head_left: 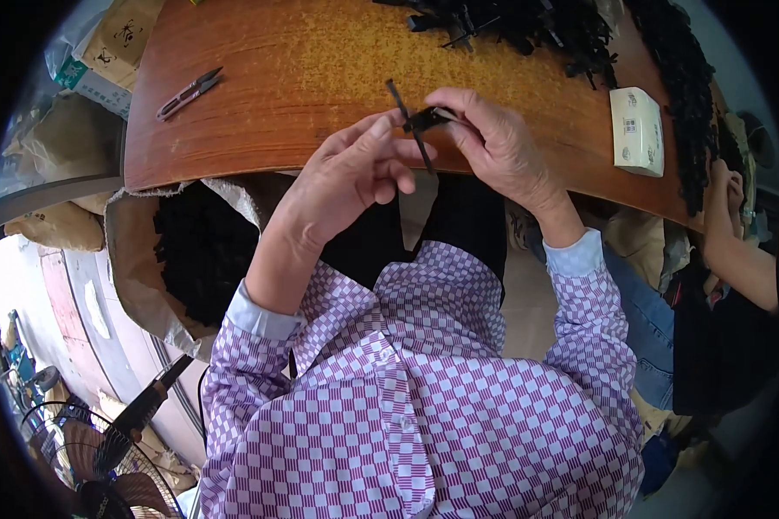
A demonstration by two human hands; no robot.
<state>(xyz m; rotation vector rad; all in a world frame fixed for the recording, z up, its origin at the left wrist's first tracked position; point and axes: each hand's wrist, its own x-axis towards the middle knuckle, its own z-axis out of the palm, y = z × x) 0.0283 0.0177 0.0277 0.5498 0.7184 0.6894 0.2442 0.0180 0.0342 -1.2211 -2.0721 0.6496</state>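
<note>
We have the small black strap (418, 131) between our hands, over the table's (260, 130) near edge. Our right hand (504, 149) pinches its wider part; our left (348, 166) curls close (whether it grips, we cannot tell). We judge it light, pliable, hardly fragile, best held by that wider part.

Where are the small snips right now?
In the head view, the snips lie on the left part of the wooden table, near its left edge, up and left of the left hand.
</note>
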